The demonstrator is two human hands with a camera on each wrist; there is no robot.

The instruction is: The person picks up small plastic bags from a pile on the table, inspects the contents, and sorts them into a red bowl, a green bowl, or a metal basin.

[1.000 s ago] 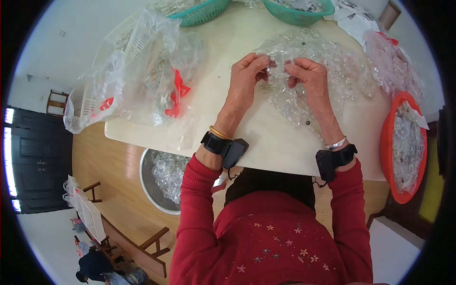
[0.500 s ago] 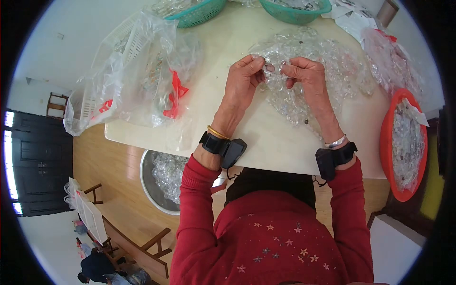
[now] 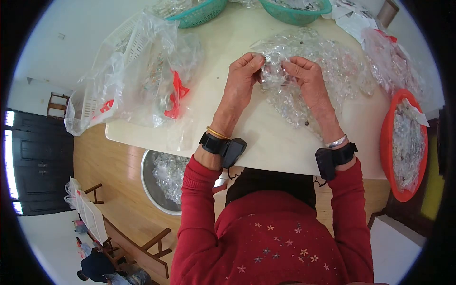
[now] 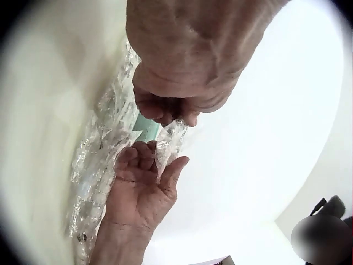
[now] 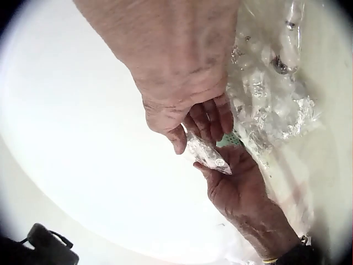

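A small clear plastic packet [image 3: 274, 66] is stretched between my two hands over the table. My left hand [image 3: 241, 78] pinches one edge of it between thumb and fingers. At the opposite edge my right hand [image 3: 308, 78] pinches it the same way. In the left wrist view the packet [image 4: 170, 144] looks crinkled and shiny. A small round mark shows on the packet [image 5: 207, 154] in the right wrist view; what it contains is too small to make out. Just beyond and below both hands spreads a heap of similar clear packets [image 3: 339, 66], some with dark bits.
Large clear bags with red ties [image 3: 176, 95] lie at the left beside a white basket [image 3: 88, 102]. Green baskets [image 3: 202, 16] stand at the back. A red basin [image 3: 387, 156] of packets sits at the right edge, and a metal basin [image 3: 148, 190] stands on the floor.
The packet between my hands now shows flatter and more spread out, facing up. My hands have shifted only slightly.
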